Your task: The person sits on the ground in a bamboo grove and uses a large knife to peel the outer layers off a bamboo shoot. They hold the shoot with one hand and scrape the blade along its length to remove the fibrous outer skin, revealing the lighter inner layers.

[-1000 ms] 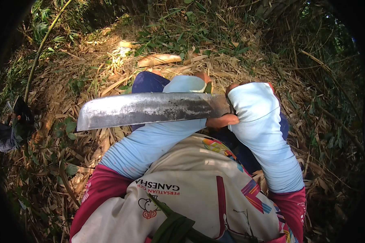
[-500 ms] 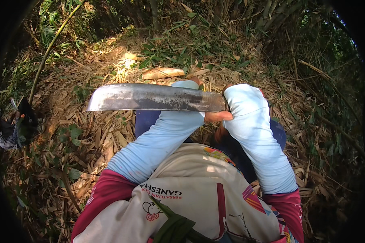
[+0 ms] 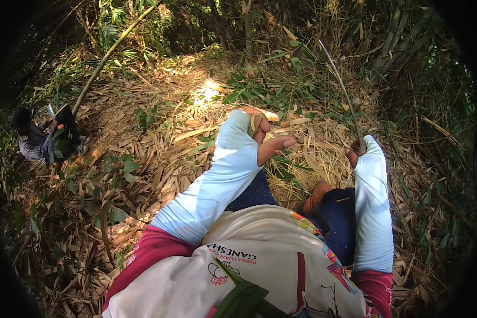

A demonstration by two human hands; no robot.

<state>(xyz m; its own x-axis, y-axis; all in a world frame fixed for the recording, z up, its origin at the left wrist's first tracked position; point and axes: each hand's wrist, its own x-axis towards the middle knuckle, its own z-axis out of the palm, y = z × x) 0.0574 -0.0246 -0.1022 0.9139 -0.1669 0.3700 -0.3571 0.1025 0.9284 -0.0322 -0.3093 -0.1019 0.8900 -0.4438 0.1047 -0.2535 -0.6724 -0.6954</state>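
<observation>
A machete (image 3: 340, 79) is in my right hand (image 3: 359, 150), whose fingers wrap round its handle. Its blade shows nearly edge-on, the tip pointing away and slightly left. My left hand (image 3: 259, 135) is raised ahead of my body, fingers curled and thumb stretched to the right. A small greenish-brown piece (image 3: 256, 123) shows among those curled fingers, too little of it to name. Pale blue sleeves reach over the backs of both hands. Below them, dry straw-like strips (image 3: 307, 156) lie on the ground between my legs.
To the left a person (image 3: 42, 135) in a checked top sits low, holding a blade-like tool. A slanting bamboo pole (image 3: 108, 55) rises near that person. Dry leaves (image 3: 138, 185) cover the ground, with cut green leaves (image 3: 259, 87) ahead. Dense stems (image 3: 397, 47) stand at the far right.
The machete has swung from lying crosswise in front of me to pointing away on the right. My hands have moved apart, and the piece in my left hand has come into view.
</observation>
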